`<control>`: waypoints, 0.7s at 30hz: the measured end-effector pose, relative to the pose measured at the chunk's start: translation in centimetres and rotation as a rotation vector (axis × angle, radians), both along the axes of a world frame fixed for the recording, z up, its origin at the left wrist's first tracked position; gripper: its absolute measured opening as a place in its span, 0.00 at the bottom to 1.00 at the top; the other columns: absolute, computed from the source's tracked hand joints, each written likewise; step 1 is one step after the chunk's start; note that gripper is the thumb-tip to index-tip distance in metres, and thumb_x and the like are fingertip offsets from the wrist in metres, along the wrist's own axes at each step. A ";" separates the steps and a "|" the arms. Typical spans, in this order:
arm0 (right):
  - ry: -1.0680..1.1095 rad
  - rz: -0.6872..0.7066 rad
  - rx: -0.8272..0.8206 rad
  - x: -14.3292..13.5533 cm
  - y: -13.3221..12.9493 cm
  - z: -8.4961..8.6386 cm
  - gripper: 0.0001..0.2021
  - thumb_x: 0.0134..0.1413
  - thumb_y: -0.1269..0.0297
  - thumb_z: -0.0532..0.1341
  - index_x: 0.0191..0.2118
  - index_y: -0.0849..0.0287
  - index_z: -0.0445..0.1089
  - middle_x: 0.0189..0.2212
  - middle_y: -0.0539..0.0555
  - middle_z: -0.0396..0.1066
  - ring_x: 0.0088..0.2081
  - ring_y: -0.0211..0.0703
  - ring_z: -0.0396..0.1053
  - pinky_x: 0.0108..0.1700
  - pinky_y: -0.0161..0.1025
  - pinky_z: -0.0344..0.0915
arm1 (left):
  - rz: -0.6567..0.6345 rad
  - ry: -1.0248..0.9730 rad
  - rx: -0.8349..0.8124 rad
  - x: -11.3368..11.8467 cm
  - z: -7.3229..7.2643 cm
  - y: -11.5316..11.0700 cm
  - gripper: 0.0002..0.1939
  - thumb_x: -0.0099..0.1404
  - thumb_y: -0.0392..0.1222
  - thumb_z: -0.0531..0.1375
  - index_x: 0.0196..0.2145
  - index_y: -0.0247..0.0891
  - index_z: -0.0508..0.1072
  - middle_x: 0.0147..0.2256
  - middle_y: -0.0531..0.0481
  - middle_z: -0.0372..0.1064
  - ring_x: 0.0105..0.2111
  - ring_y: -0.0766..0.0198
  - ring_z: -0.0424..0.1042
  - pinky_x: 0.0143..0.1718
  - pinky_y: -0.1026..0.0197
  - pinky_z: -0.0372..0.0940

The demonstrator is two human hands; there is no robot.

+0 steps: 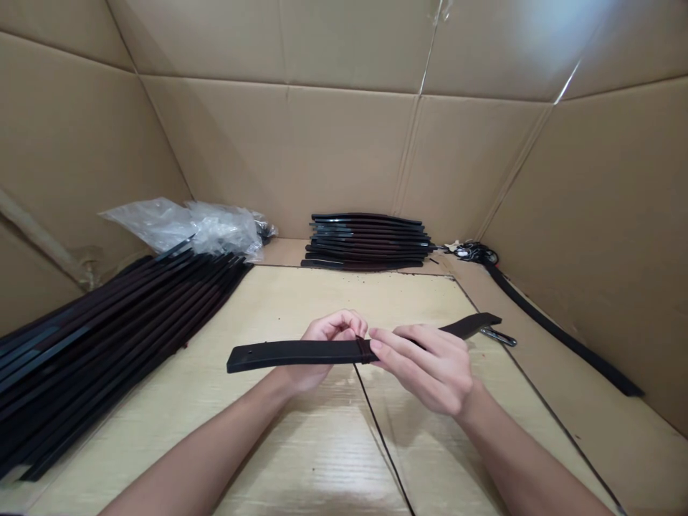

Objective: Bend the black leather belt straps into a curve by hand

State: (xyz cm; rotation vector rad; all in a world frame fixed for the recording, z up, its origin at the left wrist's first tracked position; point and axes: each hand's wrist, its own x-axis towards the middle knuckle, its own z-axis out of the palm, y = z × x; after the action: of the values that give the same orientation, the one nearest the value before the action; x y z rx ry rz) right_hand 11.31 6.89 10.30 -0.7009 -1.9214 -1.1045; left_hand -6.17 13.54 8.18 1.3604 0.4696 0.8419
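Dark curved strip (301, 352): held above the counter (301, 459)
Right hand (430, 358): grip clasping the strip beside the wrapped band (365, 350)
Left hand (329, 333): curled behind; cannot tell whether gripping cord (380, 423)
Wrapping: seemingly underway; next turn needs tension

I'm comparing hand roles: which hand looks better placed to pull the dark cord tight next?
Likely the left hand: it curls close beside the wrapped band of dark cord, while the right hand grips the black strip.
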 end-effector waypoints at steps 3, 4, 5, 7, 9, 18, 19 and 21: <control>0.013 -0.012 0.017 0.1 0.1 -0.1 0.18 0.31 0.63 0.67 0.36 0.54 0.70 0.36 0.40 0.72 0.40 0.16 0.64 0.43 0.22 0.59 | 0.030 0.018 0.019 -0.1 -0.3 0.2 0.18 0.52 0.49 0.60 0.28 0.30 0.62 0.29 0.51 0.61 0.29 0.80 0.61 0.32 0.74 0.61; 0.026 -0.016 0.021 0.2 0.3 -0.2 0.18 0.32 0.63 0.67 0.36 0.54 0.70 0.36 0.40 0.72 0.41 0.16 0.64 0.43 0.21 0.59 | 0.051 0.025 0.035 0.0 -0.3 0.2 0.18 0.52 0.49 0.61 0.28 0.29 0.63 0.29 0.50 0.62 0.29 0.80 0.61 0.32 0.74 0.61; 0.042 -0.022 0.020 0.2 0.4 -0.3 0.18 0.33 0.63 0.67 0.37 0.54 0.70 0.36 0.41 0.72 0.41 0.15 0.64 0.43 0.21 0.59 | 0.073 0.033 0.057 0.0 -0.4 0.2 0.18 0.51 0.49 0.61 0.28 0.29 0.63 0.30 0.50 0.62 0.30 0.80 0.61 0.32 0.75 0.61; 0.084 -0.046 0.000 0.2 0.8 -0.5 0.18 0.35 0.65 0.66 0.39 0.54 0.70 0.36 0.42 0.72 0.41 0.13 0.64 0.43 0.20 0.59 | 0.129 0.061 0.105 0.2 -0.2 -0.1 0.18 0.51 0.50 0.61 0.28 0.29 0.64 0.29 0.50 0.63 0.29 0.81 0.60 0.32 0.76 0.59; 0.135 -0.092 -0.031 0.2 1.0 -0.6 0.18 0.36 0.66 0.65 0.39 0.54 0.70 0.35 0.42 0.73 0.39 0.12 0.64 0.42 0.19 0.58 | 0.206 0.109 0.123 0.5 0.1 -0.6 0.19 0.52 0.51 0.60 0.29 0.29 0.65 0.27 0.52 0.62 0.27 0.83 0.58 0.30 0.77 0.56; 0.285 -0.274 -0.142 -0.4 1.2 0.6 0.12 0.44 0.62 0.59 0.37 0.55 0.73 0.34 0.41 0.73 0.35 0.11 0.67 0.38 0.15 0.60 | 0.442 0.260 0.330 1.3 0.8 -1.7 0.20 0.54 0.53 0.57 0.33 0.31 0.71 0.32 0.50 0.68 0.26 0.83 0.60 0.29 0.76 0.55; 0.294 -0.282 -0.177 -0.4 1.3 0.6 0.12 0.45 0.61 0.58 0.38 0.54 0.73 0.34 0.40 0.73 0.34 0.10 0.67 0.37 0.14 0.60 | 0.455 0.275 0.373 1.2 0.8 -1.6 0.19 0.54 0.52 0.57 0.33 0.31 0.72 0.32 0.50 0.68 0.26 0.83 0.59 0.30 0.76 0.55; 0.314 -0.279 -0.288 -0.3 1.5 0.6 0.15 0.47 0.60 0.57 0.42 0.52 0.71 0.35 0.40 0.73 0.29 0.09 0.65 0.32 0.14 0.58 | 0.474 0.297 0.432 1.2 0.7 -1.5 0.18 0.55 0.51 0.57 0.32 0.32 0.73 0.32 0.50 0.69 0.27 0.84 0.60 0.32 0.77 0.54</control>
State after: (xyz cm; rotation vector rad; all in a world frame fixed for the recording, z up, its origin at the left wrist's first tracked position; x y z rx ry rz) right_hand 11.02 8.40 10.87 -1.2546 -1.7593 -0.8231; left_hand -5.01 12.07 8.87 1.8201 0.9034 1.1793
